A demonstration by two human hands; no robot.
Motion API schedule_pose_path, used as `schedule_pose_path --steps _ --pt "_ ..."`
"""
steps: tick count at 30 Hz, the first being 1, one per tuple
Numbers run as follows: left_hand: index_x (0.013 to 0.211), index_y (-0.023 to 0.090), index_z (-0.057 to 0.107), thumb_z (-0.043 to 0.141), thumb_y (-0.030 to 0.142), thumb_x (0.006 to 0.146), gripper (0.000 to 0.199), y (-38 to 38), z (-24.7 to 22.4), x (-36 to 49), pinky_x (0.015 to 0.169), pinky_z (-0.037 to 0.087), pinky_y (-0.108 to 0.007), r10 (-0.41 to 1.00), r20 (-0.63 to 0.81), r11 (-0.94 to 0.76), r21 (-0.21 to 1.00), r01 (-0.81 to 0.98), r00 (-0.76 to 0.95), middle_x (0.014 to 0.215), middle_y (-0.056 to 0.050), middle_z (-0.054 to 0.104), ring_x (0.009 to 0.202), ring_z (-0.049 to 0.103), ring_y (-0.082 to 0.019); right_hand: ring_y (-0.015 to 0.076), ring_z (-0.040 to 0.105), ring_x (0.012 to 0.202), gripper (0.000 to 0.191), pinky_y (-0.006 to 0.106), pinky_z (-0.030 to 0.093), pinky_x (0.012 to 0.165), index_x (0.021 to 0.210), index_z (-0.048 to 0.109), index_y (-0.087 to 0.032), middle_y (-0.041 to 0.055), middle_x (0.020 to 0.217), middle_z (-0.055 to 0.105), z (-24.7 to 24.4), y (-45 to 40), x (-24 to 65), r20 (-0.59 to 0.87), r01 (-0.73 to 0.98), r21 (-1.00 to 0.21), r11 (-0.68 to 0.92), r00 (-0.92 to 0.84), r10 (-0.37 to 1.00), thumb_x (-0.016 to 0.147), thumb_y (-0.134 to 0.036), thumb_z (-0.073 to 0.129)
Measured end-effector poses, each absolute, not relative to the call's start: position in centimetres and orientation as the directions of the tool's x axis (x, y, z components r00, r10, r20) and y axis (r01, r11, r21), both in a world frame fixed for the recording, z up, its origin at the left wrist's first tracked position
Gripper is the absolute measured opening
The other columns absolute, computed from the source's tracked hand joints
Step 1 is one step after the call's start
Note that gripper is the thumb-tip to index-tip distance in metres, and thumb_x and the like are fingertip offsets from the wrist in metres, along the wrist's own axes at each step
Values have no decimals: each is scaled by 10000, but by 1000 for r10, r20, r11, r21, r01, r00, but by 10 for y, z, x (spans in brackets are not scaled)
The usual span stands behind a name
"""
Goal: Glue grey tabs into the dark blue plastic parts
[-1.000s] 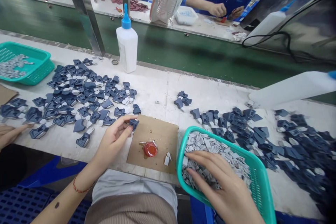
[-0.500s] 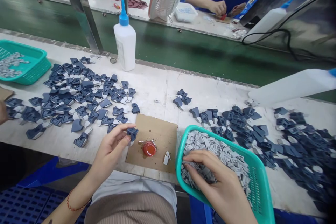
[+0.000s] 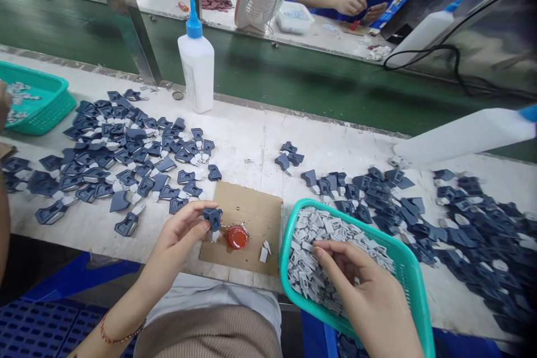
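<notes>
Between the thumb and fingers of my left hand [image 3: 184,235] is a dark blue plastic part [image 3: 213,216] with a light grey end pointing down. It is held beside a piece of cardboard [image 3: 255,207], on which sit a small red cap [image 3: 237,237] in a wet patch and a few loose grey pieces [image 3: 264,251]. My right hand [image 3: 364,285] is over a green basket [image 3: 419,291] filled with small grey plastic pieces [image 3: 310,246]. Its thumb and index finger are pinched together; whatever lies between them is too small to make out.
Heaps of dark blue parts lie left [image 3: 104,151] and right [image 3: 403,207]. A white bottle with a blue nozzle [image 3: 197,72] stands behind; another white bottle [image 3: 461,137] leans at right. At the left edge, a co-worker's hand [image 3: 4,103] reaches to a second green basket [image 3: 50,106].
My right hand has lifted slightly off the grey pieces and moved right, fingertips pinched. The blue part in my left hand has turned, showing its grey end. A co-worker's hand has moved to the left basket.
</notes>
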State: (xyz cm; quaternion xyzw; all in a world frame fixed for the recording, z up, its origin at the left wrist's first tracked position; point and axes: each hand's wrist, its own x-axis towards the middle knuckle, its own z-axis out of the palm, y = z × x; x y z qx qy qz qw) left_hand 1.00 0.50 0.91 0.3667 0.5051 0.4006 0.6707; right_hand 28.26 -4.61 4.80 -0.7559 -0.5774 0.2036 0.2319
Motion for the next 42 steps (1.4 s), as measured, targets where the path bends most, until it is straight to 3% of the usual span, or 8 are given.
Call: schedule_pose_path --steps 6,14,20,25,28,31,36,42 --pt "1116 257 709 686 373 853 288 3 14 9 722 526 -207 857 -478 513 821 -249 190 1027 -33 684 824 611 -144 241 692 921 280 312 555 657 964 701 -258 86 1037 709 45 -45 284 98 874 -481 63 -18 995 966 -407 463" --pt "1088 276 712 727 368 828 276 1 17 6 702 545 -209 851 -470 522 809 -270 234 1077 -41 684 853 622 -156 225 694 794 199 301 550 584 917 674 -250 66 903 709 51 -27 288 -79 891 -451 46 -91 993 931 -349 502" --pt "1111 274 716 742 372 815 312 1 18 6 702 552 -240 848 -471 528 789 -315 244 1027 -58 722 874 658 -188 221 688 774 154 300 541 591 924 661 -257 54 895 709 53 -30 290 42 890 -447 87 -76 996 910 -357 544" --pt "1093 277 738 762 361 795 310 -2 12 7 694 545 -241 847 -472 531 775 -344 244 1017 -55 719 829 656 -170 198 675 839 56 283 541 686 932 629 -262 38 933 691 63 -29 259 169 807 -556 200 -126 978 906 -259 580" --pt "1100 295 743 813 349 737 373 -4 10 7 659 524 -221 840 -497 543 773 -328 219 982 -36 689 741 615 -129 189 655 899 72 275 528 734 934 606 -250 42 947 670 63 -25 232 141 751 -608 257 -216 966 917 -198 560" --pt "1126 290 734 855 336 682 463 -4 11 5 688 521 -225 822 -523 569 745 -350 224 947 -40 682 820 620 -156 194 632 945 97 287 518 771 953 600 -234 57 978 649 55 -20 215 99 737 -619 272 -270 958 934 -174 527" --pt "994 205 736 870 300 659 373 -5 12 3 653 519 -216 807 -508 590 707 -389 299 842 -44 705 764 619 -142 198 619 914 112 295 519 752 964 605 -214 62 959 637 47 -17 204 47 759 -587 281 -315 948 942 -155 513" --pt "880 196 598 855 248 677 331 -2 6 2 549 494 -183 835 -460 549 738 -393 302 765 29 651 572 542 -67 212 607 887 153 333 524 730 987 612 -192 78 950 634 45 -16 200 36 786 -525 326 -362 932 963 -129 475"
